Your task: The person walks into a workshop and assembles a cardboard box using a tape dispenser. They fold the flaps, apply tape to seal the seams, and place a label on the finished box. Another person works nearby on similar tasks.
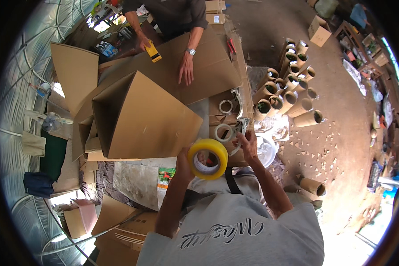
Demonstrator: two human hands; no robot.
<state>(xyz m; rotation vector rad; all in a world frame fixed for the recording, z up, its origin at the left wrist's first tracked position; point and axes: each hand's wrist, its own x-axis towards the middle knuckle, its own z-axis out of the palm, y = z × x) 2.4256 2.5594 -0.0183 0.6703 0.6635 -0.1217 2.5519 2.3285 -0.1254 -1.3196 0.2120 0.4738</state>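
Note:
My left hand [183, 164] grips a large roll of yellow packing tape [222, 156] in front of my chest, with fingers showing through its core. My right hand [249, 144] is closed on the curved frame of a tape dispenser [242, 124], just right of the roll. The dispenser's round hub [223, 133] sits beside that frame, and its inside is partly visible. A second ring-shaped tape holder [226, 106] lies farther up the cardboard-covered surface. Left of the roll stands an open cardboard box [153, 123], tilted, its near flap edge close to my left hand.
Opposite, a co-worker's hand holds a yellow tool [153, 52]; the other presses a cardboard sheet [212, 63]. A red-handled tool [231, 46] lies at the edge. Several cardboard tubes [289, 99] with green plants and a white bucket [266, 149] stand to the right.

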